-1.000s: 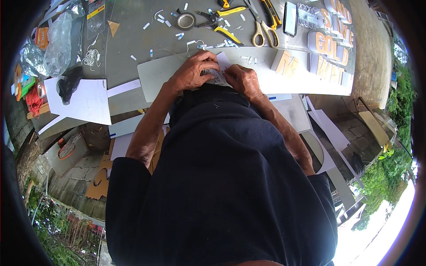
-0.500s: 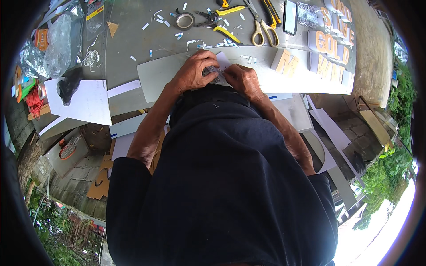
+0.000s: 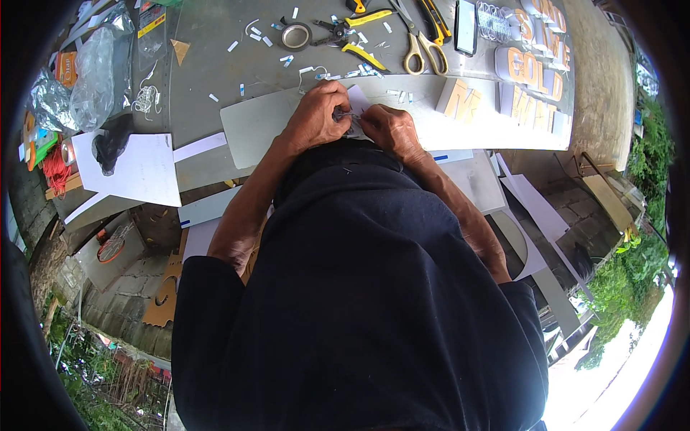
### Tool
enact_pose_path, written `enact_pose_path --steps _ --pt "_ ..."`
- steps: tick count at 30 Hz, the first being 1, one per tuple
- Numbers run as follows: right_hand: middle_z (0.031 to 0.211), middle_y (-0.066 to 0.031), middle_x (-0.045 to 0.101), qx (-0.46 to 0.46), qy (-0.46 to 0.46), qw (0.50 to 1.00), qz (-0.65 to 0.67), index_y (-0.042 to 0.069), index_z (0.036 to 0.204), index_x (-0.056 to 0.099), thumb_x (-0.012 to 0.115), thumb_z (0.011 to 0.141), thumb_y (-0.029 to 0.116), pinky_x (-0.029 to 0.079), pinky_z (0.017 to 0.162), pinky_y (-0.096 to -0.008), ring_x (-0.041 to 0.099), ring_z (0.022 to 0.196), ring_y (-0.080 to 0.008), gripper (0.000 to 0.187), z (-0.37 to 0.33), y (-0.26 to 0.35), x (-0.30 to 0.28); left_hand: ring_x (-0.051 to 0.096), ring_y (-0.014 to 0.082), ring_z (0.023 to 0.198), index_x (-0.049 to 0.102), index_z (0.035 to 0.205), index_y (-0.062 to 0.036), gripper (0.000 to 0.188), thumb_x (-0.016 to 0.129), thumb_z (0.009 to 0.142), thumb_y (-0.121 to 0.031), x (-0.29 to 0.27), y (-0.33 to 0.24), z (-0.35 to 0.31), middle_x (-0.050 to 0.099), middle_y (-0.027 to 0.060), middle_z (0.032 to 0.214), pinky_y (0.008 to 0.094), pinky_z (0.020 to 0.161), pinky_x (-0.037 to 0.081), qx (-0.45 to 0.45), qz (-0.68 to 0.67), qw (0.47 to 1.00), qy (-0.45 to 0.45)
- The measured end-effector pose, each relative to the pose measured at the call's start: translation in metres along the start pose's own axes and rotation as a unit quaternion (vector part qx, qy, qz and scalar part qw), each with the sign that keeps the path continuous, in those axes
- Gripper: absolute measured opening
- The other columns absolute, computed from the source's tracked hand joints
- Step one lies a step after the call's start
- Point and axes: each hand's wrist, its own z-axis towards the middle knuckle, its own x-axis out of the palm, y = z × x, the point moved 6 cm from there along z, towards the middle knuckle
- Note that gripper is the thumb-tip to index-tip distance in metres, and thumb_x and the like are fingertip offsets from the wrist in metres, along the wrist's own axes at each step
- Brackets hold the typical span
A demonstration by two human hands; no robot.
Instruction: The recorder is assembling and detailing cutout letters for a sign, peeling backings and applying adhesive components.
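Note:
Close to my body, both hands work over the near edge of the table, fingers bent and pinched. My left hand (image 3: 318, 118) and my right hand (image 3: 392, 131) face each other, a small gap apart. Between them shows a small white piece (image 3: 357, 98), partly covered by the fingers. Something thin and light, like wire, runs between the fingertips; what exactly each hand grips is hidden. A thin white wire (image 3: 307, 70) curls on the table just beyond my left hand. Under the hands lies a long pale sheet (image 3: 259, 115).
Farther back lie a tape roll (image 3: 296, 36), yellow-handled wire strippers (image 3: 352, 32), scissors (image 3: 424, 54), a cutter knife (image 3: 436, 21), a phone (image 3: 466, 29) and scattered small strips. Block letters (image 3: 532, 72) stand right. Plastic bags (image 3: 93, 72) and a wire bundle (image 3: 147, 98) lie left.
My hands stay nearly in place, with slight finger movement around the small piece. The whole view has shifted slightly.

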Motion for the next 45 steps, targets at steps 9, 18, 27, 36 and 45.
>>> enact_pose_path --steps 9,18,27,36,45 --pt "0.087 -0.0115 0.07 0.001 0.001 1.0 0.0 0.006 0.09 0.069 0.073 0.086 0.016 0.056 0.071 -0.0422 0.07 0.079 -0.0341 0.012 0.0 -0.001 0.001 0.063 0.0265 0.098 0.069 0.078 -0.0026 0.009 0.074 0.07 -0.004 0.002 0.001 0.001 0.064 0.0073 0.099 0.0379 0.087 0.052 -0.002 0.03 1.0 -0.004" --pt "0.086 -0.0116 0.07 0.006 0.001 1.0 0.006 0.006 0.089 0.068 0.073 0.086 0.017 0.055 0.071 -0.0423 0.07 0.079 -0.0337 0.012 0.0 -0.002 0.001 0.064 0.0267 0.096 0.071 0.077 -0.002 0.009 0.075 0.069 -0.005 0.002 0.002 0.003 0.065 0.0072 0.097 0.0381 0.086 0.053 -0.017 0.02 1.0 -0.011" --pt "0.086 -0.011 0.071 0.016 0.004 1.0 -0.004 0.007 0.091 0.069 0.073 0.086 0.017 0.056 0.071 -0.0419 0.071 0.078 -0.0327 0.012 -0.001 -0.002 0.001 0.064 0.0293 0.096 0.071 0.073 -0.0012 0.007 0.075 0.068 -0.005 0.006 0.0 0.007 0.066 0.0106 0.095 0.0397 0.086 0.053 -0.049 0.062 0.997 -0.017" --pt "0.089 -0.0102 0.072 0.007 0.011 1.0 -0.006 0.006 0.095 0.069 0.074 0.086 0.018 0.057 0.072 -0.0401 0.072 0.08 -0.0312 0.015 -0.002 -0.001 -0.001 0.063 0.0293 0.095 0.07 0.072 -0.0011 0.005 0.073 0.068 -0.001 0.012 0.008 0.008 0.065 0.0107 0.094 0.039 0.085 0.052 -0.045 0.058 0.997 -0.027" --pt "0.091 -0.0127 0.074 0.062 0.029 0.994 0.09 0.003 0.105 0.068 0.075 0.087 0.017 0.058 0.074 -0.038 0.074 0.08 -0.0275 0.023 -0.007 -0.004 -0.007 0.061 0.0298 0.099 0.069 0.073 -0.0007 0.005 0.073 0.07 0.0 0.015 0.01 0.007 0.063 0.0112 0.095 0.0391 0.088 0.05 -0.035 0.09 0.995 -0.026"
